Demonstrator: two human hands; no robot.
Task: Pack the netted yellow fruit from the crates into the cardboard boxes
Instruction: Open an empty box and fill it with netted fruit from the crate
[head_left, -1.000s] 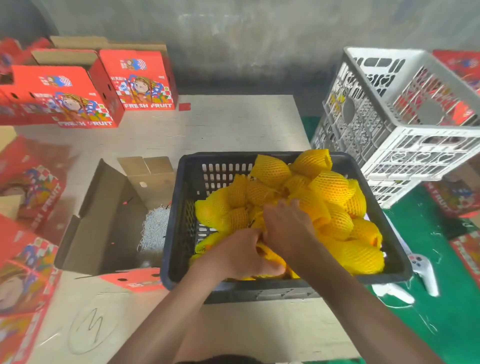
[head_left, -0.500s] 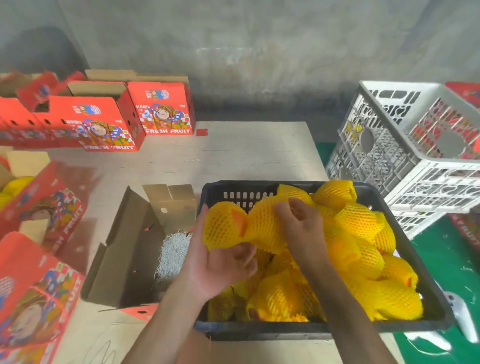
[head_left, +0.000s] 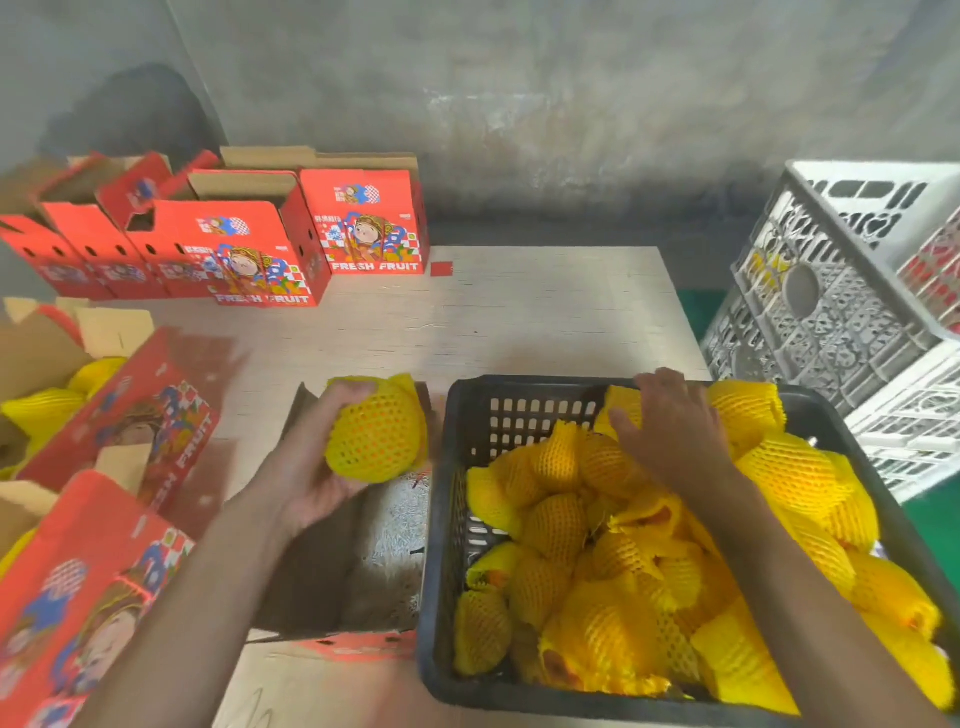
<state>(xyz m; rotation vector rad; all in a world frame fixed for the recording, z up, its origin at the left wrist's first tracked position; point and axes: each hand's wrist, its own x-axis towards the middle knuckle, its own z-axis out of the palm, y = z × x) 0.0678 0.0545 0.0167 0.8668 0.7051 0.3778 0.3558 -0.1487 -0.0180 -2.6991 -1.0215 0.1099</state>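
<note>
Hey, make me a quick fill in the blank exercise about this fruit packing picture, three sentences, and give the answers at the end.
1. The left hand holds one netted fruit above the open ____ box.
2. The right hand rests on fruit inside the ____ crate.
3. The white crate stands to the ____ of that crate.

Answers: cardboard; black; right

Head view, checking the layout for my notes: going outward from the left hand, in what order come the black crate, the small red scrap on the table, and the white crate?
From the left hand, which holds a netted fruit:
1. Black crate, just to its right.
2. Red scrap, farther back on the table.
3. White crate, far right, off the table.
</note>
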